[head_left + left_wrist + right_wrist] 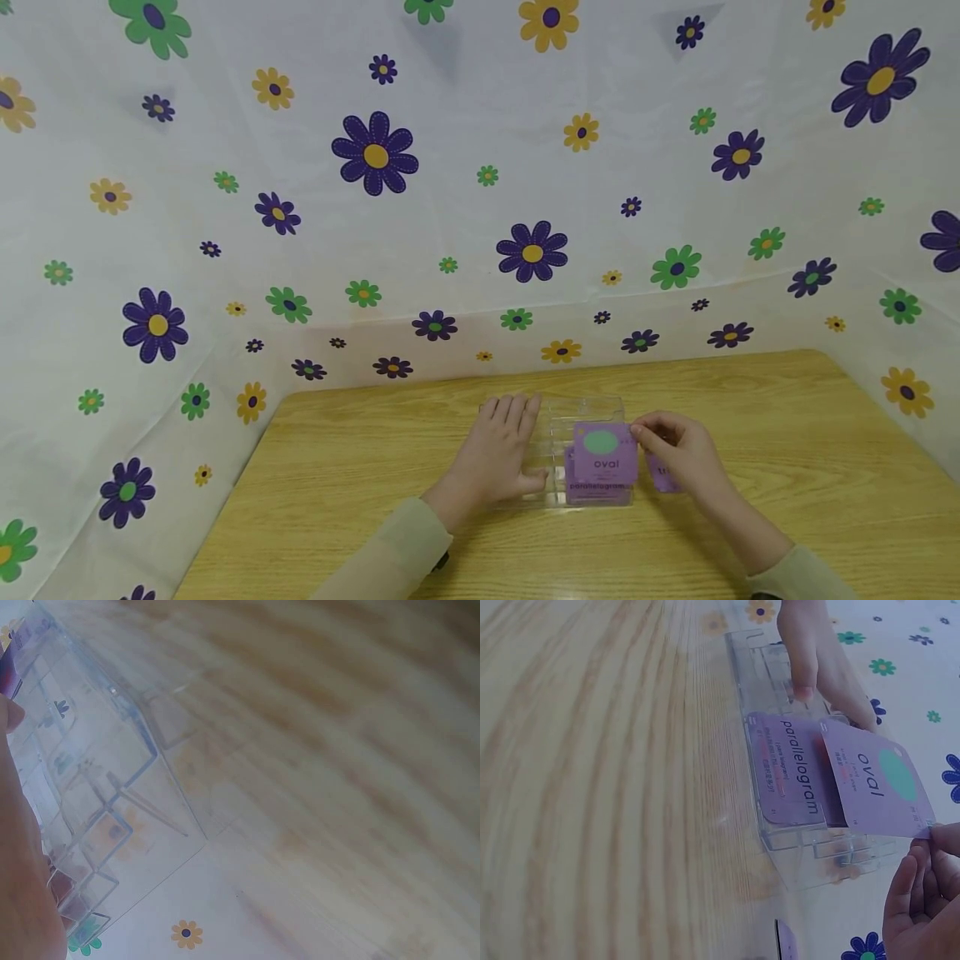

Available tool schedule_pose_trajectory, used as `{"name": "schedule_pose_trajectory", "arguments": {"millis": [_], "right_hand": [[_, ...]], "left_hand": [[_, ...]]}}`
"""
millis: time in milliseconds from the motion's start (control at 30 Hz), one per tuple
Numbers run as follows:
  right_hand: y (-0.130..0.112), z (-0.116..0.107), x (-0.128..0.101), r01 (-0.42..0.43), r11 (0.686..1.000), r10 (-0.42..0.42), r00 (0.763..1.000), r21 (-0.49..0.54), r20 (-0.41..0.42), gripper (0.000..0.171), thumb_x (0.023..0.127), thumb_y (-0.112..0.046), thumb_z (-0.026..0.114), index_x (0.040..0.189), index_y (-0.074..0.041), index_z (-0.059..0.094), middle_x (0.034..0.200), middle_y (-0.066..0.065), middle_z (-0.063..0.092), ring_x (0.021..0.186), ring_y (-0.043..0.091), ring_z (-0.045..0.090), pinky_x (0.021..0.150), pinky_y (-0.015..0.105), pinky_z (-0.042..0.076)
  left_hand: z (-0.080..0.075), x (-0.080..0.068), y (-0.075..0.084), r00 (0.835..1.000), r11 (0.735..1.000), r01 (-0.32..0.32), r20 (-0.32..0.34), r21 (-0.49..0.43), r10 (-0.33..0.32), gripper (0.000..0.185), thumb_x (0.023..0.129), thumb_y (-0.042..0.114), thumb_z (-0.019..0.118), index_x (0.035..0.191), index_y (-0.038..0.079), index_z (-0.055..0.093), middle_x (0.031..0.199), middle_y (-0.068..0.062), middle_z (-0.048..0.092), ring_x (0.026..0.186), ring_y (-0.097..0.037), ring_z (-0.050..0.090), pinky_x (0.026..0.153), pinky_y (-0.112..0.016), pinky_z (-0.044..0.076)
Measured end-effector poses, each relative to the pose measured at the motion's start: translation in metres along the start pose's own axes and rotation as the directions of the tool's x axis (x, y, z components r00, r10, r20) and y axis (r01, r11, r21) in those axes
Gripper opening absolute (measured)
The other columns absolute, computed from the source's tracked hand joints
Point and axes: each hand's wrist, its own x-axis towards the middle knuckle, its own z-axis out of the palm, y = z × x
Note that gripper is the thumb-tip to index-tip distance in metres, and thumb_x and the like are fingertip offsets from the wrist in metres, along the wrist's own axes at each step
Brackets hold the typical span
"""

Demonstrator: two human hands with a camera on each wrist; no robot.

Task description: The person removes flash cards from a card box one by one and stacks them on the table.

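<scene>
Wood table (pixel 787 433), floral sheet (pixel 450 167) behind. One clear holder (pixel 551 417) and three purple cards: oval card (pixel 605 454), parallelogram card (pixel 596 490), third card (pixel 662 475) mostly hidden. Your right hand (pixel 678 454) pinches the oval card's corner above the holder, tilted upright, text facing you. Your left hand (pixel 498 450) lies flat on the holder, fingers straight. Right-wrist view alone shows the parallelogram card lying inside the holder.

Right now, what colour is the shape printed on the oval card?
Green, on a purple oval card; the right wrist view shows it best.
</scene>
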Motion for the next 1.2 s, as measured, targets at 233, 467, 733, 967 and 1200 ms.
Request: {"name": "schedule_pose_trajectory", "arguments": {"millis": [233, 467, 733, 967, 1200], "right_hand": [[0.002, -0.004, 0.000, -0.001, 1.000, 0.001, 1.000, 0.019, 0.000, 0.023, 0.103, -0.013, 0.068, 0.112, 0.007, 0.074, 0.091, 0.001, 0.072, 0.079, 0.002, 0.061, 0.074, 0.023, 0.056], [0.001, -0.006, 0.000, -0.016, 1.000, 0.016, 1.000, 0.010, -0.018, 0.022, 0.103, -0.012, 0.067, 0.111, 0.008, 0.073, 0.091, -0.002, 0.071, 0.080, 0.001, 0.060, 0.074, 0.023, 0.056], [0.002, -0.009, -0.001, -0.039, 0.999, 0.040, 0.999, 0.033, -0.029, 0.024, 0.104, -0.011, 0.065, 0.113, 0.010, 0.071, 0.089, -0.005, 0.069, 0.081, 0.001, 0.059, 0.075, 0.022, 0.057], [0.005, -0.012, 0.001, -0.058, 0.997, 0.060, 0.997, 0.045, -0.047, 0.023, 0.103, -0.010, 0.065, 0.112, 0.011, 0.070, 0.082, -0.009, 0.064, 0.076, 0.003, 0.058, 0.072, 0.021, 0.053], [0.008, -0.017, 0.001, -0.061, 0.997, 0.063, 0.997, 0.037, -0.049, 0.024, 0.103, -0.009, 0.065, 0.113, 0.011, 0.070, 0.084, -0.009, 0.066, 0.078, 0.001, 0.059, 0.075, 0.021, 0.056]], "left_hand": [[0.000, 0.000, 0.000, 1.000, 1.000, 0.003, 0.001, -0.017, -0.002, 0.107, 0.091, 0.077, 0.046, 0.167, 0.005, 0.024, 0.156, -0.010, 0.051, 0.139, -0.025, 0.052, 0.119, -0.044, 0.043], [0.000, 0.001, 0.000, 1.000, 1.000, 0.003, -0.001, -0.029, -0.003, 0.108, 0.091, 0.077, 0.048, 0.167, 0.005, 0.024, 0.154, -0.010, 0.052, 0.138, -0.025, 0.052, 0.120, -0.044, 0.043], [-0.001, 0.001, 0.000, 1.000, 1.000, 0.003, 0.002, -0.028, -0.003, 0.108, 0.091, 0.077, 0.048, 0.167, 0.005, 0.024, 0.155, -0.010, 0.052, 0.139, -0.025, 0.052, 0.120, -0.044, 0.042], [-0.002, 0.001, -0.001, 1.000, 1.000, -0.003, -0.013, -0.027, 0.003, 0.107, 0.090, 0.077, 0.048, 0.166, 0.005, 0.026, 0.153, -0.011, 0.052, 0.137, -0.025, 0.052, 0.118, -0.044, 0.043], [-0.001, 0.001, -0.001, 1.000, 0.999, 0.003, 0.011, -0.044, -0.002, 0.108, 0.091, 0.077, 0.048, 0.167, 0.005, 0.023, 0.155, -0.011, 0.051, 0.138, -0.025, 0.051, 0.119, -0.044, 0.042]]}}
